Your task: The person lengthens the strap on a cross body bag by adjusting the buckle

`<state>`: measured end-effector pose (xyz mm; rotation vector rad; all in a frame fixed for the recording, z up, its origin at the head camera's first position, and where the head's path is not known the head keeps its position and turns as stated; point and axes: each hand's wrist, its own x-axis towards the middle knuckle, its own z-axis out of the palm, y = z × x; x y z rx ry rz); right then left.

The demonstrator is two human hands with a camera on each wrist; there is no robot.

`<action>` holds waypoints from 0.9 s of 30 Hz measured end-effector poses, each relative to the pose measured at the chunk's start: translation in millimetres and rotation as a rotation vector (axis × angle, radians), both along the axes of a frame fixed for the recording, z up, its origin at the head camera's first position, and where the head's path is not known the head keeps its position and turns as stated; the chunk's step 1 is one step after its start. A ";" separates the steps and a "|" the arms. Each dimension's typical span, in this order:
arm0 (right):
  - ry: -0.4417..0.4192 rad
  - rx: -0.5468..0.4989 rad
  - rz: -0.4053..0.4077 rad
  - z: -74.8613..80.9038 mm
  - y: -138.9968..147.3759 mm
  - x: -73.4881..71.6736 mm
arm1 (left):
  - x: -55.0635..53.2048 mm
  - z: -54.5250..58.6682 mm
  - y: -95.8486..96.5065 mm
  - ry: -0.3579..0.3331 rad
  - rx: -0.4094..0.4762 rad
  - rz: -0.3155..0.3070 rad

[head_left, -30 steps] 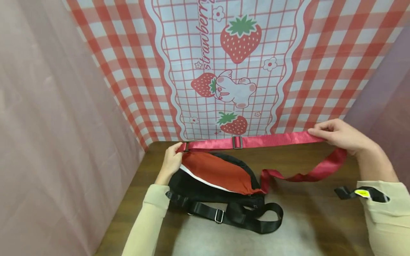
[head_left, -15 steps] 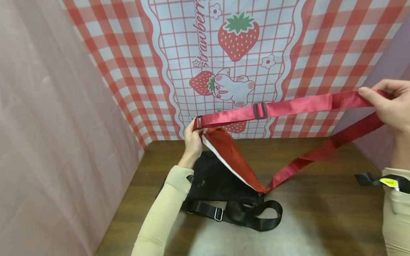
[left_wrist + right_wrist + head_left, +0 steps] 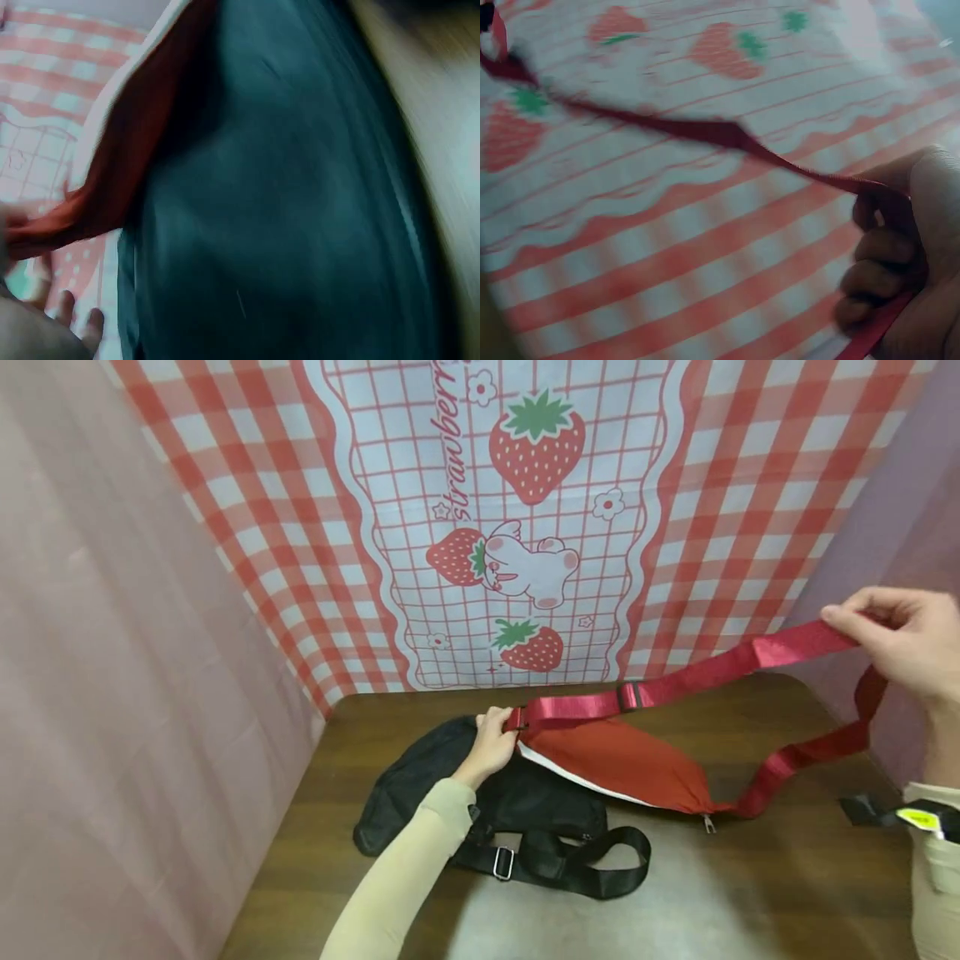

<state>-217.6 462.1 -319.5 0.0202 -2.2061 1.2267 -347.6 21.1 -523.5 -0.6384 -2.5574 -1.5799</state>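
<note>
A red waist bag (image 3: 626,760) with a white zip edge lies slanted over the right part of a black bag (image 3: 412,785). My left hand (image 3: 492,745) pinches its left end, beside the buckle of the crimson strap. Over at the right, my right hand (image 3: 911,635) holds the crimson strap (image 3: 708,675) raised, and the rest of the loop hangs down to the bag's right end. In the right wrist view the fingers (image 3: 877,277) curl round the strap. The left wrist view is blurred, with the red bag (image 3: 146,112) alongside the black bag (image 3: 277,187).
A black strap (image 3: 622,887) with a metal slider lies looped in front of the black bag on the wooden table (image 3: 720,893). Behind the table hangs a checked strawberry cloth (image 3: 480,635), and a pale pink curtain (image 3: 150,693) drapes at the left.
Both hands have shifted right with the red bag, lifting its left end and then lowering it. More of the black bag beneath now shows, and the strap has slackened since half a second ago.
</note>
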 end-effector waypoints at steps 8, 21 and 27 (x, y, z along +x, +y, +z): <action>-0.554 0.501 0.244 -137.6 0.5 -4.2 | 7.1 -9.0 -52.8 0.084 -0.371 -0.162; -0.268 0.806 0.117 -175.5 -25.6 8.6 | 48.2 19.8 -170.0 0.155 -0.460 -0.062; -0.222 0.789 0.039 -168.5 -8.7 19.3 | 66.6 31.0 -234.9 0.223 -0.668 0.271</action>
